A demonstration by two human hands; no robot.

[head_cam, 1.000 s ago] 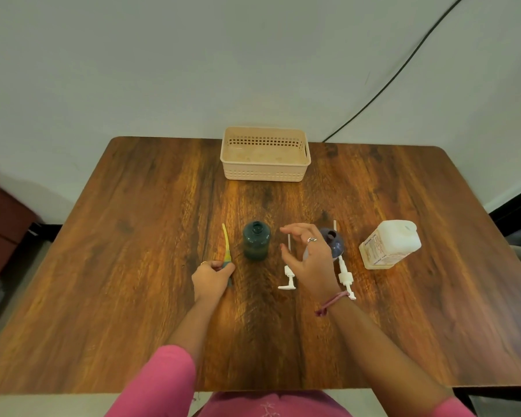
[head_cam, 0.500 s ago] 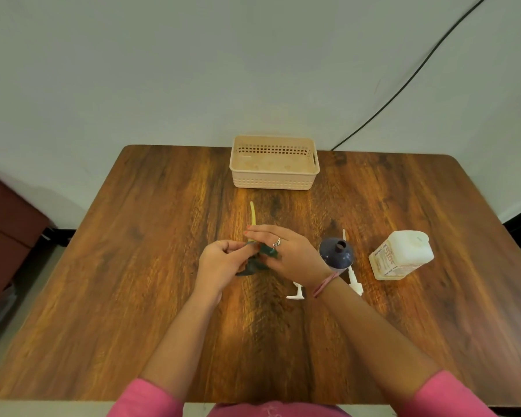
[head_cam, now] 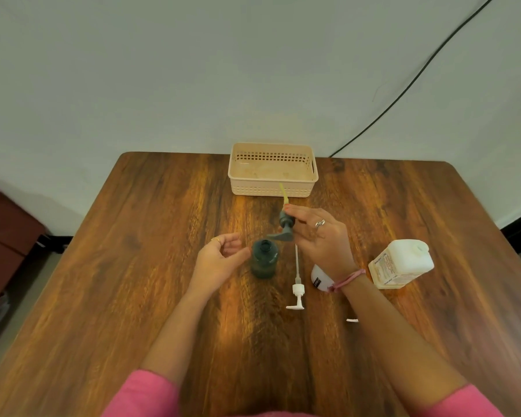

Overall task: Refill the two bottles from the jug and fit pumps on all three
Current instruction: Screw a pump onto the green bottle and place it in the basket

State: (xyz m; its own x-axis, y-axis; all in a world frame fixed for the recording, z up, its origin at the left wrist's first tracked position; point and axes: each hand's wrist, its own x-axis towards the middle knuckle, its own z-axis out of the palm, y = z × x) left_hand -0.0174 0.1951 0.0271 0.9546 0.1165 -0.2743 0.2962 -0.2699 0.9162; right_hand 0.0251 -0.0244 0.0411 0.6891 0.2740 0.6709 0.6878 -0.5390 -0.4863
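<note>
Mostly wooden table (head_cam: 133, 266), pale wall (head_cam: 193, 70)

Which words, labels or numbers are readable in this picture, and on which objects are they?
None can be quoted with confidence.
Label on the white jug: several lines of dark print, too small and blurred to read.
Dark label on the white bottle, partly hidden behind the right wrist: a few pale letters, too blurred to read.
Green bottle, green pump, basket: no text visible.

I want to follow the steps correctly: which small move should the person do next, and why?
Probably turn the green pump, held in the right hand, tube-down over the open green bottle. Its yellow tube points away, and the open left hand waits beside the bottle.
</note>
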